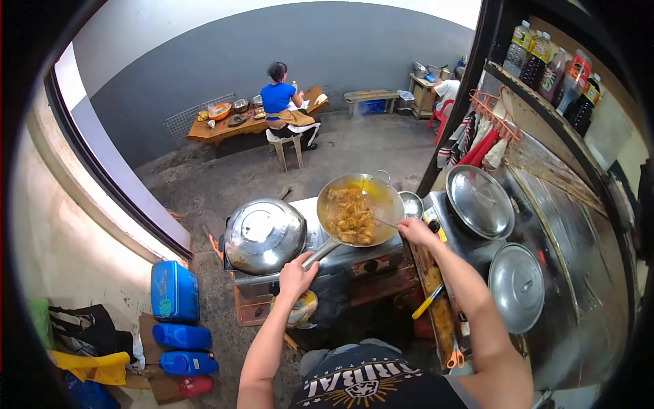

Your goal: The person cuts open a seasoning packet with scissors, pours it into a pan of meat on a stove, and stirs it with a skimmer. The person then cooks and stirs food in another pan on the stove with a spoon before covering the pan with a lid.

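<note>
A frying pan (pixel 390 225) with a long handle and a small loop on its far rim sits over the stove in front of me. Browned chunks of food (pixel 349 215) in yellowish oil fill its middle. My left hand (pixel 298 276) is wrapped round the pan's handle. At the pan's right rim, my right hand (pixel 417 232) grips a thin metal utensil (pixel 386 222) that reaches into the food; its working end is hidden there. Left of the pan, a large shiny domed lid (pixel 264 235) covers a wide pot or wok.
Two round lids, one upper (pixel 480 202) and one lower (pixel 516 288), lie to the right. A yellow-handled knife (pixel 428 302) and orange scissors (pixel 455 357) are by my right arm. Blue containers (pixel 175 292) stand at left. A person in blue (pixel 278 99) sits at a wooden table.
</note>
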Tool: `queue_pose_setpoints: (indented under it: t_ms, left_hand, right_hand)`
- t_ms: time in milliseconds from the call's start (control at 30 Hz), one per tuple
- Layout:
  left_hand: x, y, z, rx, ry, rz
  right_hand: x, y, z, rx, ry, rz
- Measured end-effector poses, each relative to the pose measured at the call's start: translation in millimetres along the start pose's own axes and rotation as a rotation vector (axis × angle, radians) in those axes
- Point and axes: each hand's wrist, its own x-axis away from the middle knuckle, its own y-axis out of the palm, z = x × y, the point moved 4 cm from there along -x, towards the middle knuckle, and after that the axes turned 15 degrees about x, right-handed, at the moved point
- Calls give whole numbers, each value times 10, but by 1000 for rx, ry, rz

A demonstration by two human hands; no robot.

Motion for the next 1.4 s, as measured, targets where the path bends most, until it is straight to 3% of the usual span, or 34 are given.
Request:
queue_pose_setpoints:
  t_ms: [33, 167, 300, 400, 533, 733, 900, 1033, 1100, 1200, 1333, 1400]
  left_hand:
    - [9, -8, 27, -15, 16, 8]
    - [17, -9, 49, -18, 19, 10]
    - [16, -5, 42, -21, 19, -4]
    - [19, -8, 28, -16, -5, -11]
    - [14, -12, 44, -24, 28, -12]
    - [-8, -18, -16, -41, 26, -40]
    - [-33, -46, -16, -41, 14, -88]
    - [-50, -52, -41, -66, 54, -94]
    - [-71, -40, -80, -67, 60, -101]
    - [-77, -29, -90, -53, 103, -124]
    - [-78, 3, -120, -44, 158, -132]
    - [-74, -40, -84, -56, 122, -145]
  right_hand:
    - [23, -64, -1, 53, -158, 138]
    - [309, -657, -233, 8, -141, 178]
    - [238, -728, -301, 106, -182, 394]
    - [-110, -98, 86, 297, 41, 240]
    - [-149, 398, 69, -13, 14, 184]
    - [611, -345, -430, 29, -36, 235]
    - [1032, -494, -405, 148, -221, 464]
    - [1349, -1008, -619, 188, -176, 444]
    - [1581, -1228, -908, 221, -154, 324]
    - [1744, -909, -1170, 311, -39, 57]
    - [1449, 110, -1140, 492, -109, 329]
    - [1312, 135, -1022, 462, -16, 344]
